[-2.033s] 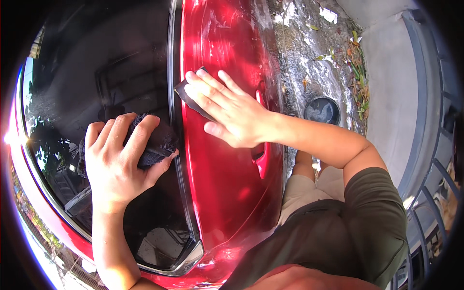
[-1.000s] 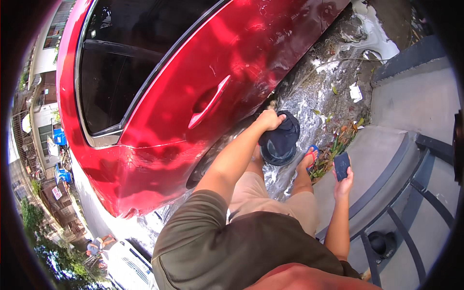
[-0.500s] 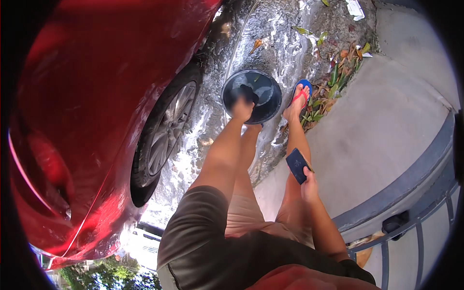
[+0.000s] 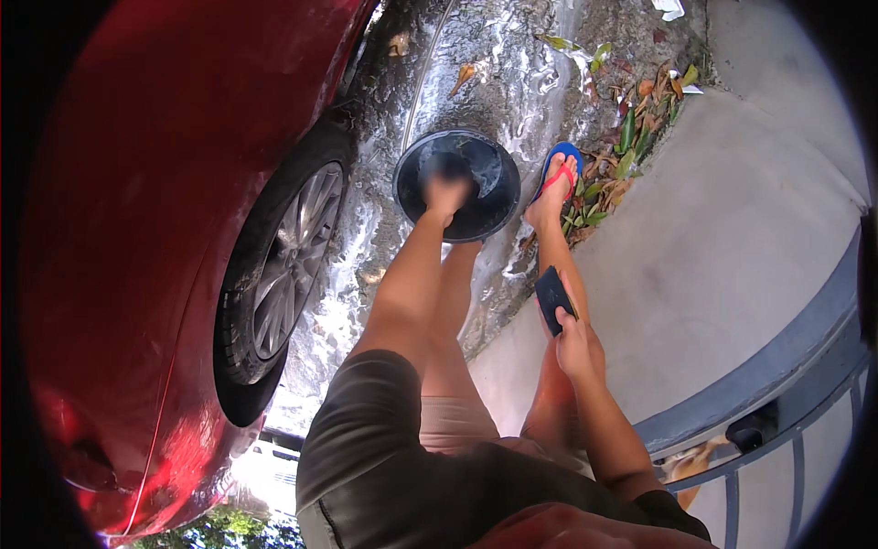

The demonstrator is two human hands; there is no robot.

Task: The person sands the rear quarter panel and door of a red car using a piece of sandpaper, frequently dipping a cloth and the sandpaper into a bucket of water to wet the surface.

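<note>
A round dark bucket [image 4: 501, 206] stands on the wet ground in front of my feet, with a pale patch like suds inside. My left hand [image 4: 445, 196] reaches down into its opening. The fingers look closed around a dark lump, but a blur covers them and I cannot make out what it is. On the right, above my knee, my right hand [image 4: 569, 334] grips a flat, dark rectangular block [image 4: 552, 297] by its near end. The block's upper face shows faint light specks, and its kind is unclear.
A red car [image 4: 137, 183] with a silver-spoked wheel [image 4: 297, 256] fills the left side. Foamy water covers the rough ground. Fallen leaves [image 4: 631, 151] lie by my sandalled right foot [image 4: 560, 176]. A pale concrete ramp [image 4: 713, 229] and a grey metal railing [image 4: 800, 489] are on the right.
The view has shifted slightly, so the car wheel and bucket sit further left. My left hand stays in the bucket. My right hand has turned a little, with the block now more upright.
</note>
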